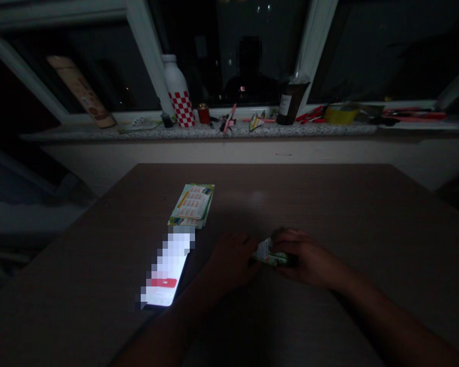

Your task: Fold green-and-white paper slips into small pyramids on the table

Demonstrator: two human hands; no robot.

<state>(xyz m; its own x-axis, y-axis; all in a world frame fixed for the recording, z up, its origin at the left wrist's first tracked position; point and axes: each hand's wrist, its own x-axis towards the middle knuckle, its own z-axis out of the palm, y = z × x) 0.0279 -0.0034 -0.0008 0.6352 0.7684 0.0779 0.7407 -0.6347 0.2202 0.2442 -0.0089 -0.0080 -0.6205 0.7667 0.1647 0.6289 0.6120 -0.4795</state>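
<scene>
A small folded paper leaflet (266,252), printed in green and white, is between my two hands just above or on the table; the dim light hides which. My left hand (231,260) is in deep shadow, its fingers closed at the leaflet's left end. At the other end my right hand (308,260) grips it, fingers bent over the top and thumb below. A stack of similar printed leaflets (193,203) lies flat beyond my left hand. Left of that hand rests a phone (168,270) with its screen lit.
Behind the brown table (329,199) runs a speckled stone windowsill (214,131). On it stand a red-and-white checked bottle (179,94), a tan cylinder (80,90), a small red jar (203,113), a dark labelled pouch (289,105) and red-handled tools (311,115).
</scene>
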